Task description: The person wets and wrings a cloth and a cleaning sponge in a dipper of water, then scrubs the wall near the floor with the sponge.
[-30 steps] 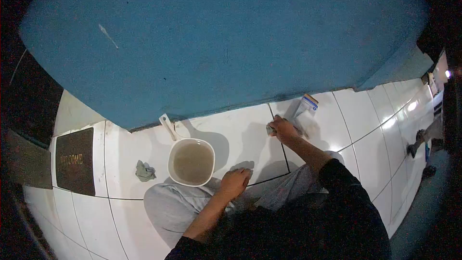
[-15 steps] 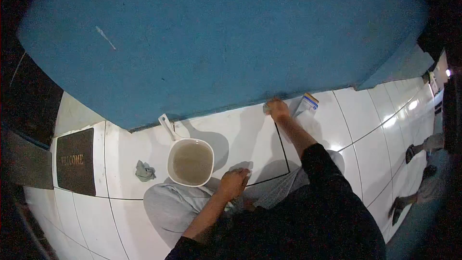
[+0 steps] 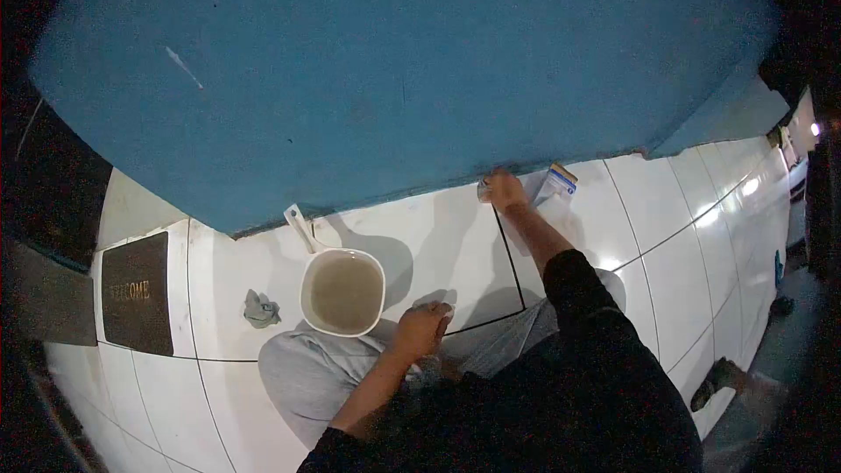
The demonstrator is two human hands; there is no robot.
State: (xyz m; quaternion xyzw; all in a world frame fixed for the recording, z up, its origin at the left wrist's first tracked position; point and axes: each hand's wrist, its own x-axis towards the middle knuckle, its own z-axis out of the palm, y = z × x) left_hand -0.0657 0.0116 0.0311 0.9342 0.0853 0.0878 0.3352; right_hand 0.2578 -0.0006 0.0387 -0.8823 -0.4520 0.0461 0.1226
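My right hand (image 3: pixel 505 190) is at the foot of the blue wall (image 3: pixel 394 79), where it meets the tiles. Its fingers are closed on a small pale grey piece (image 3: pixel 484 192), perhaps cloth or sponge; the grip hides most of it. Just right of that hand lies a packet (image 3: pixel 558 182) with a blue and yellow end. My left hand (image 3: pixel 421 331) rests low over my lap, fingers curled, a whitish bit showing at the fingertips that I cannot name. Left of it stands a white long-handled dipper (image 3: pixel 343 292) full of cloudy water.
A crumpled grey cloth (image 3: pixel 261 309) lies on the white tiled floor (image 3: pixel 228 273) left of the dipper. Farther left is a dark doormat (image 3: pixel 137 294) reading WELCOME. At the right edge, a person's foot (image 3: pixel 714 384) is partly visible.
My right hand has shifted slightly at the wall's base, still gripping the pale piece. My left hand stays nearly in place. The other person's feet at the right have moved.
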